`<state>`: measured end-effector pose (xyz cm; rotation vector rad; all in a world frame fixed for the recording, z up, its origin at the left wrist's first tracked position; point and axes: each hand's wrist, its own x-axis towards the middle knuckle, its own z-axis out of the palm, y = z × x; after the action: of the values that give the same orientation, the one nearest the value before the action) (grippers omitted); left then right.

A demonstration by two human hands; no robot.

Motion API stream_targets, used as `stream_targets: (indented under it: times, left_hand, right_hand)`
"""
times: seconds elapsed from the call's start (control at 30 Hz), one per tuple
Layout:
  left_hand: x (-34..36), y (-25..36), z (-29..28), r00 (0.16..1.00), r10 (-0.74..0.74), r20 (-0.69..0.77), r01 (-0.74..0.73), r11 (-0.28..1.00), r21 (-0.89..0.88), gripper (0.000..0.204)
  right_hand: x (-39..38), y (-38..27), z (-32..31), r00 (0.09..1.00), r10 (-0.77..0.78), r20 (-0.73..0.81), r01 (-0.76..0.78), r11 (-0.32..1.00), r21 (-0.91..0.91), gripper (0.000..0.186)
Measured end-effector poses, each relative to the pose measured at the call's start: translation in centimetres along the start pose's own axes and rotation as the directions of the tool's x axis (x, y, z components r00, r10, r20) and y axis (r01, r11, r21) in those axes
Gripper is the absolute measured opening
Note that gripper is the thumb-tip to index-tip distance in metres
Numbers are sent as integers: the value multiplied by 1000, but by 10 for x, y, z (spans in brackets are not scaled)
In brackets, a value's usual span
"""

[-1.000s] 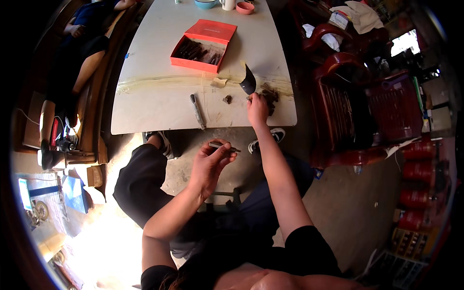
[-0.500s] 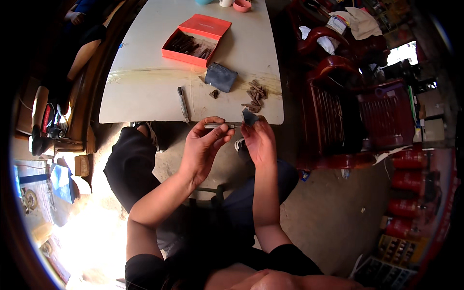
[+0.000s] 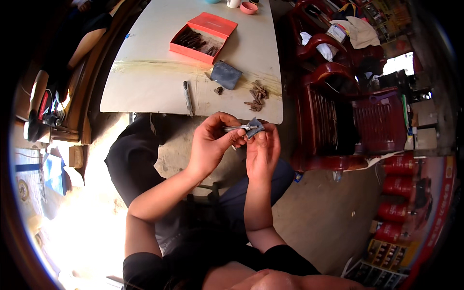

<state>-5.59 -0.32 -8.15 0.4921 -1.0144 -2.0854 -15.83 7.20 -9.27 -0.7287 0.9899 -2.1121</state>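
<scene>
Between the fingertips of my left hand [image 3: 209,142] is a slim silvery metal rod [image 3: 233,128], its tip pointing right. My right hand [image 3: 263,152] pinches a small folded dark grey piece that looks like sandpaper [image 3: 254,128]. The rod's tip meets this piece; whether it is wrapped fully round cannot be seen. Both hands are held just in front of the table's near edge. On the table [image 3: 150,89] beyond them lie a slim grey knife-like tool [image 3: 188,99], a small brown lump [image 3: 218,90], a larger dark grey sheet [image 3: 225,76] and a pile of brown stick pieces [image 3: 258,95].
An open red box [image 3: 195,57] holding several dark brown sticks sits farther back, near a pink cup [image 3: 249,7] and a white cup [image 3: 233,3]. Dark red wooden chairs [image 3: 321,121] stand at the right. Another person's leg [image 3: 87,48] shows at the far left.
My hands have come closer together, and the rod's tip now touches the grey piece, which was apart from it. The whole view has shifted slightly.
</scene>
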Motion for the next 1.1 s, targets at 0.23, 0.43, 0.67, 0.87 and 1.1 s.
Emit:
stream_targets:
  times: [0.23, 0.43, 0.67, 0.87, 1.1]
  left_hand:
    - [-17, 19, -11, 998, 27, 63, -36, 988, 152, 20]
    - [-29, 42, -14, 997, 20, 71, -32, 985, 170, 17]
    - [-37, 44, -18, 943, 309, 127, -334, 875, 351, 12]
    - [-39, 56, -21, 877, 440, 191, -470, 706, 531, 12]
    - [-42, 62, -24, 888, 402, 223, -455, 700, 551, 13]
  right_hand:
    - [-2, -4, 26, 999, 21, 41, -22, 999, 40, 18]
    - [-7, -4, 43, 991, -30, 132, 40, 996, -74, 25]
    - [-12, -7, 52, 976, -71, 206, 111, 976, -190, 29]
    - [-15, -12, 55, 969, -51, 241, 114, 960, -254, 28]
    - [-16, -11, 64, 975, -21, 223, 97, 936, -338, 32]
